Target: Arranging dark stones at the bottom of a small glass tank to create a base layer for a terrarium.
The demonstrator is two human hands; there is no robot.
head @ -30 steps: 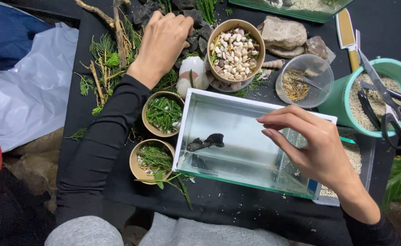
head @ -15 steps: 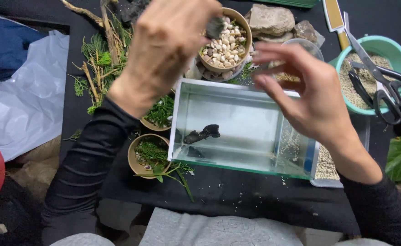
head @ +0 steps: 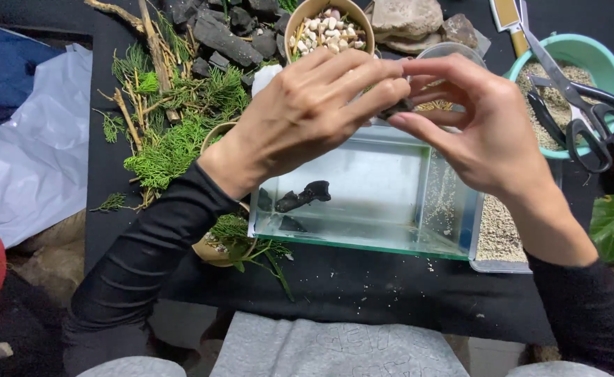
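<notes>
Both hands are raised above a small rectangular glass tank (head: 363,241) on a black mat. My left hand (head: 307,112) and my right hand (head: 478,126) meet fingertip to fingertip around a small dark stone (head: 396,108), which both pinch. Inside the tank lie dark stone pieces (head: 303,197) near its left end. The rest of the tank floor looks bare and pale.
A bowl of pale pebbles (head: 328,28), dark rocks (head: 220,35), green sprigs and twigs (head: 160,119) lie behind left. A teal bowl of sand (head: 568,52) carries scissors (head: 582,112). Flat stones (head: 408,17), a tray of sand (head: 499,234), white paper (head: 21,160).
My left hand came back from the rocks with a dark stone and rose over the tank. My right hand lifted off the tank rim to meet it.
</notes>
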